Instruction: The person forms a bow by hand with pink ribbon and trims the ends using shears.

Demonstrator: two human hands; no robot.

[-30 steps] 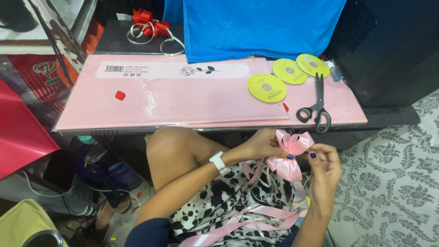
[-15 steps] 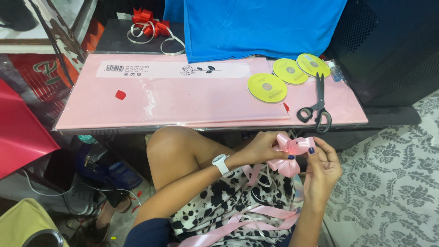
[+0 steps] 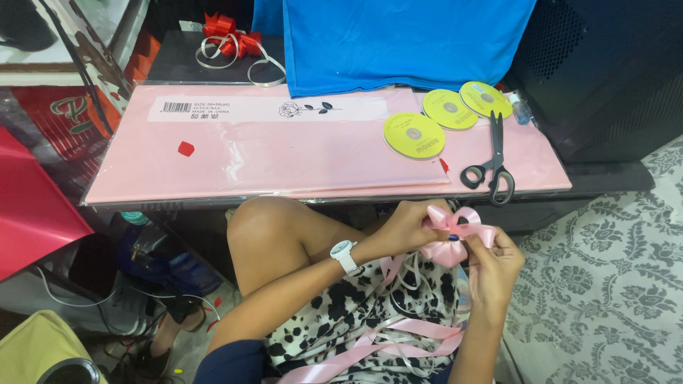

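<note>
A pink satin ribbon bow [image 3: 452,231] is held over my lap, just below the table's front edge. My left hand [image 3: 402,229], with a white watch on its wrist, grips the bow's left loops. My right hand [image 3: 494,267] pinches the bow from the right and below. Loose pink ribbon [image 3: 398,340] trails from the bow down across my black-and-white patterned lap.
A stack of pink wrapping sheets [image 3: 284,153] covers the low table. On it lie black scissors [image 3: 491,163], three yellow ribbon spools [image 3: 414,134] and a small red scrap [image 3: 186,148]. Blue cloth [image 3: 405,39] hangs behind; a red bow [image 3: 231,39] with white ribbon sits at the back left.
The bow's loops have been pulled and turned between my fingers. Both hands have stayed at the same place over my lap.
</note>
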